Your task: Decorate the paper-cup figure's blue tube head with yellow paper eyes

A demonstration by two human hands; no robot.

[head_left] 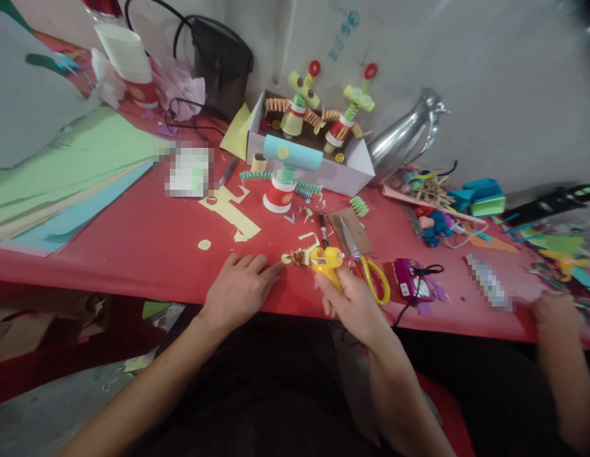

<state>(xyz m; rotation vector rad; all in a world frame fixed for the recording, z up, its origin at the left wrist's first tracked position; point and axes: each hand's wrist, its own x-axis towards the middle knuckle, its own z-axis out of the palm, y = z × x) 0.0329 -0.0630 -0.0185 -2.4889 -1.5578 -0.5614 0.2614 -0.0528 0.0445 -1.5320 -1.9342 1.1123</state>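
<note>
My right hand (349, 298) is wrapped round the handle of a yellow hot glue gun (327, 261), whose patterned nozzle end points left. At its tip is a small pale-yellow paper circle (286, 259), held at the fingertips of my left hand (240, 282). My left thumb is mostly hidden. Just beyond my hands stands a paper-cup figure (278, 192) with a blue paper-tube head and folded green-blue arms. Yellow-handled scissors (375, 279) and a black pen (323, 230) lie close to the glue gun. A cut yellow paper sheet (233, 216) and another paper circle (204, 244) lie beyond my left hand.
A white box (314, 170) holds two similar figures. Behind it leans a metal jug (404, 136). Coloured paper sheets (85, 171) cover the left side. A purple corded device (412, 279) sits to the right, near another person's hand (556, 314). Paper scraps litter the red table (133, 263).
</note>
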